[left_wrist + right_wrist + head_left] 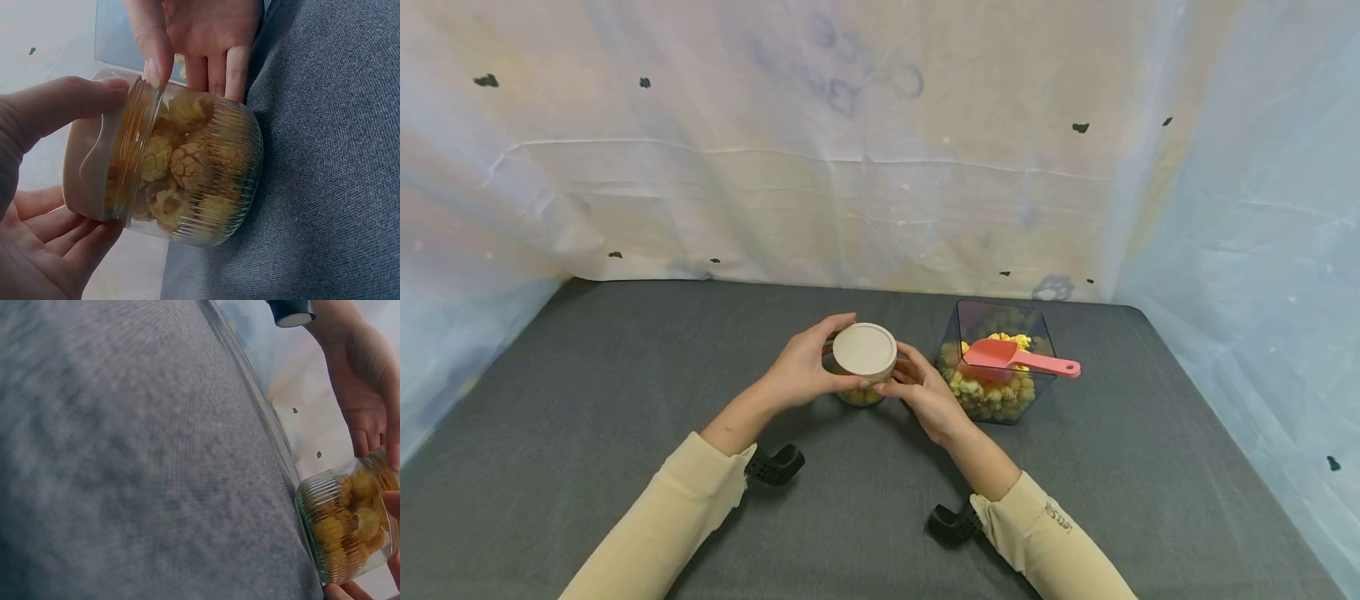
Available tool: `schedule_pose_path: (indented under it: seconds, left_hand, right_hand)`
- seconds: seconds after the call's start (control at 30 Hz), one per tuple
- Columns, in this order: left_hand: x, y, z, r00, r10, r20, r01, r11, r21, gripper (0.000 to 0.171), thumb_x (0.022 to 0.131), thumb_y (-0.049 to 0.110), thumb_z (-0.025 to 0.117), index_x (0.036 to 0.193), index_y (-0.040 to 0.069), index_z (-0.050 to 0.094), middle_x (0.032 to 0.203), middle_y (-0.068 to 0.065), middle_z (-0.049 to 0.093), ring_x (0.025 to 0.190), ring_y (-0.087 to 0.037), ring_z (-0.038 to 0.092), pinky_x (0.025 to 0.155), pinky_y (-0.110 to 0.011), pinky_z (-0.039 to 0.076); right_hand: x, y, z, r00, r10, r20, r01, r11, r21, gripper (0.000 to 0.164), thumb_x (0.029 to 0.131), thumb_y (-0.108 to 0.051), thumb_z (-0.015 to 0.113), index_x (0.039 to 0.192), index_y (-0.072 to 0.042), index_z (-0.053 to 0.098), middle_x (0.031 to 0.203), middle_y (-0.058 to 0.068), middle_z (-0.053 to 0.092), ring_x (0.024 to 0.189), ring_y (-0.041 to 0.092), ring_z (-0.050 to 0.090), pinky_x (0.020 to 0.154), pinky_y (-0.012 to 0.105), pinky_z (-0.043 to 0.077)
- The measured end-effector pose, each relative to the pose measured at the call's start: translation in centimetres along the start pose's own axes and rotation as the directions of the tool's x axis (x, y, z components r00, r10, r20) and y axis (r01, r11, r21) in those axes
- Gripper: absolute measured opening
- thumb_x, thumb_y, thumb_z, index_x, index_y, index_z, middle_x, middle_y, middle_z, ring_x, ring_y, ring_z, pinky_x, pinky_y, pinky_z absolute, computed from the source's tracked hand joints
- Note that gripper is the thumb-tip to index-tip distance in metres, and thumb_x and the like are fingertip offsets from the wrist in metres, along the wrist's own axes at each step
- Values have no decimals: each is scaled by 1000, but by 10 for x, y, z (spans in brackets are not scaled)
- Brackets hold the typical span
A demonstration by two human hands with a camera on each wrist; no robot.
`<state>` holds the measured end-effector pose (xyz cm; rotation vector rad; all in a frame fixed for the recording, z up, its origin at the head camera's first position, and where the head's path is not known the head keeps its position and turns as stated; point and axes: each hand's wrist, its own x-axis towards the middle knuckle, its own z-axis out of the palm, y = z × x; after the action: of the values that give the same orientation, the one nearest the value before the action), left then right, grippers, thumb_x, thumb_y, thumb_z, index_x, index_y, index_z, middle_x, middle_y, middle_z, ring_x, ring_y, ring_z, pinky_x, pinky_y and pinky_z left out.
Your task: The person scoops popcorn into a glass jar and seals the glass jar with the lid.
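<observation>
A clear ribbed glass jar (200,156) of yellow-brown popcorn stands on the cloth in the middle of the head view. Its cream lid (865,348) sits at the mouth, with glass threads showing below the lid's edge in the left wrist view. My left hand (808,362) holds the lid, its thumb on one side and fingers on the other. From the right, my right hand (931,402) grips the jar around its neck and side. In the right wrist view, only some of that hand's fingertips (340,592) appear, close to the jar.
Just right of my right hand, a clear square container (992,408) holds more popcorn. A pink scoop (1000,354) lies in it, its handle jutting over the right rim. Grey cloth (625,375) covers the table; patterned sheets (850,208) hang behind and beside it.
</observation>
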<state>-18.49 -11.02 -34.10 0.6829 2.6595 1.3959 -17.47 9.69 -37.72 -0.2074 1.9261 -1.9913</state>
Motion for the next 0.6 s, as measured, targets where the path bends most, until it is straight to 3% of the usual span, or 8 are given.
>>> schedule_pose_path:
  seconds: [0.6]
  left_hand:
    - [-1,-3,-1,999,-6,31,6,1000,9,84,78,18,81,146,0,36,146,-20,41,129,-36,46,104,-47,44]
  right_hand:
    - [-6,-1,2,1000,-9,-5,9,999,-42,71,91,-2,60,152,-12,26,153,18,33,142,32,30,116,47,27]
